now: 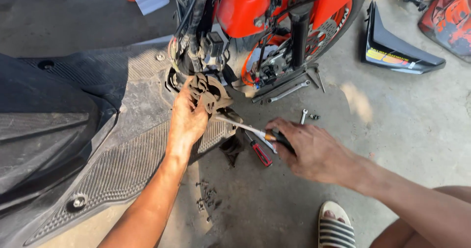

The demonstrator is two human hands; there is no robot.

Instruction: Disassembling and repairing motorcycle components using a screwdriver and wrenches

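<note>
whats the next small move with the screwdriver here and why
Probably ease the orange-collared, black-handled screwdriver tip further in under the dirty brown rag. The right hand already aims its shaft there, while the left hand grips the rag against the black scooter floorboard panel.

I am wearing the only camera on my head, and it is looking steeply down and forward, close over my arms, at the scooter's black footboard (122, 164) and concrete floor (392, 130); the orange front wheel (338, 27) is probably marking its far edge.
</note>
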